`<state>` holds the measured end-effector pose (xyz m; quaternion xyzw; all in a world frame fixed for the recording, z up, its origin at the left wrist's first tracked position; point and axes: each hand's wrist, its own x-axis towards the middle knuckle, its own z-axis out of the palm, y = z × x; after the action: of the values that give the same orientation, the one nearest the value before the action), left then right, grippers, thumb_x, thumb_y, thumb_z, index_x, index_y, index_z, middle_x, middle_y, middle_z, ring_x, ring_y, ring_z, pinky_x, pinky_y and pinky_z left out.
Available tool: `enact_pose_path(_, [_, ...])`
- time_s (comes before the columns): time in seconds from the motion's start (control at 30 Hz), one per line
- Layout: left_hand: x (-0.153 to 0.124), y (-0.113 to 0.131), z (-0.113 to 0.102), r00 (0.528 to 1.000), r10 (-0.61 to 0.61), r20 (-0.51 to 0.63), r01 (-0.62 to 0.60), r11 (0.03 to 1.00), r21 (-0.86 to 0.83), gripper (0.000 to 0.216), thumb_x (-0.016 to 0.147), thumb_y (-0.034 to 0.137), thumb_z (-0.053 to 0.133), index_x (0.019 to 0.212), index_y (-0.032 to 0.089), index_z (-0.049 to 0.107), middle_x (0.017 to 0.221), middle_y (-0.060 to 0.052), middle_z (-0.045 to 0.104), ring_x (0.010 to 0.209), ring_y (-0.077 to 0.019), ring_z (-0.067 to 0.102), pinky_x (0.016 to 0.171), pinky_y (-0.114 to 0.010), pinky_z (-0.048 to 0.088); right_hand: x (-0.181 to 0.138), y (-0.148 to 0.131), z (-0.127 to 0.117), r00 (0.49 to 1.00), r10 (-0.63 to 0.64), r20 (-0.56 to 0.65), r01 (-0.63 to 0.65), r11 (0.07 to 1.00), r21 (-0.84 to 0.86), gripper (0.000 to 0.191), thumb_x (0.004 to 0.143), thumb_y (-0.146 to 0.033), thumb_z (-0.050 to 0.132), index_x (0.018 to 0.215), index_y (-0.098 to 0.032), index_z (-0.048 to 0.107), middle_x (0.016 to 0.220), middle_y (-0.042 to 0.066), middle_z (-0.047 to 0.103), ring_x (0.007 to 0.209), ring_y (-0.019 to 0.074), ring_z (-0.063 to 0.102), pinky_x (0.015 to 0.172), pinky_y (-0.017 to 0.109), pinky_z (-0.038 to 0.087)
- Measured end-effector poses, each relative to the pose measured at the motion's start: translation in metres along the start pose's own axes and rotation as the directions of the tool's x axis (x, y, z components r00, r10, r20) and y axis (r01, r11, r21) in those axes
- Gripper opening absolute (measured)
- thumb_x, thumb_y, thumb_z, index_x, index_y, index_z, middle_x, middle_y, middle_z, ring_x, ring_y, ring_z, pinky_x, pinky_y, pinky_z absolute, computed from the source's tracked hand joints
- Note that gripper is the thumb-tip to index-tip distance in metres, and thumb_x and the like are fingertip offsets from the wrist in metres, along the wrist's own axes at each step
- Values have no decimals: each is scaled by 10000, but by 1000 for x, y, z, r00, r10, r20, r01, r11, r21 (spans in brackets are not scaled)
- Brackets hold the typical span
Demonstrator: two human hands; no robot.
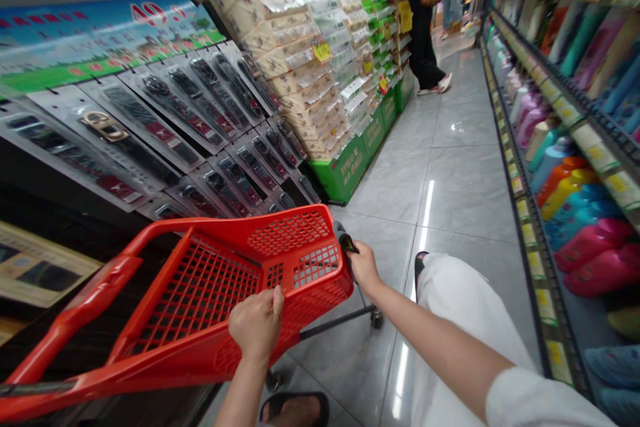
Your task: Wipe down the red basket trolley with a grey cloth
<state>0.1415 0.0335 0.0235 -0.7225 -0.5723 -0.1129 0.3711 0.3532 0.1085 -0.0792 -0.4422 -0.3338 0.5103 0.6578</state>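
Note:
A red plastic shopping cart with lattice walls stands turned across the aisle, its inside bare where I can see it. My left hand is closed over the rim of its near long side, thumb on top. At the narrow end on the right, my right hand is wrapped round the corner, by a dark grey and black piece with a yellow mark. Its fingertips are partly hidden. The cart's thick red handle lies to the left, away from both hands.
Packaged belts hang on a rack beyond the cart. Stacked tissue packs stand on green bases. Shelves of colourful bottles line the right. A person in black trousers stands up the grey tiled aisle.

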Motion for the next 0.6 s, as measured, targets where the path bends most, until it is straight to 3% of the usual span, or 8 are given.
enact_pose_path(0.17, [0,-2,-2,999,19,27,-19,1000,-19,519,942,345,411,481,197,597,472,-30,610,474,-161,542,556,-291,267,73,-11,22,988,143,59,-144,989,26,269,583,-215,459,746,-168,668,680,-18,670,707,175,578,705,271,448])
enact_pose_path(0.3, [5,3,-1,998,-13,60,11,999,33,519,941,336,397,498,186,621,482,-56,622,484,-177,557,544,-297,241,98,-17,24,983,156,98,-159,987,25,243,566,-203,463,719,-165,648,645,-37,642,662,143,540,695,253,419])
enact_pose_path(0.43, [10,10,4,993,-68,97,61,996,68,528,943,341,368,532,175,653,498,-81,633,503,-197,569,546,-299,227,78,-24,7,976,185,115,-187,982,2,197,539,-209,466,658,-164,616,598,-44,606,601,127,498,614,234,380])
enact_pose_path(0.6, [15,18,7,972,-157,175,146,987,70,561,947,379,333,570,160,686,536,-110,655,534,-210,577,549,-302,193,8,-17,-22,975,207,87,-206,978,-20,133,539,-224,493,618,-168,585,535,-38,556,525,125,470,511,228,333])
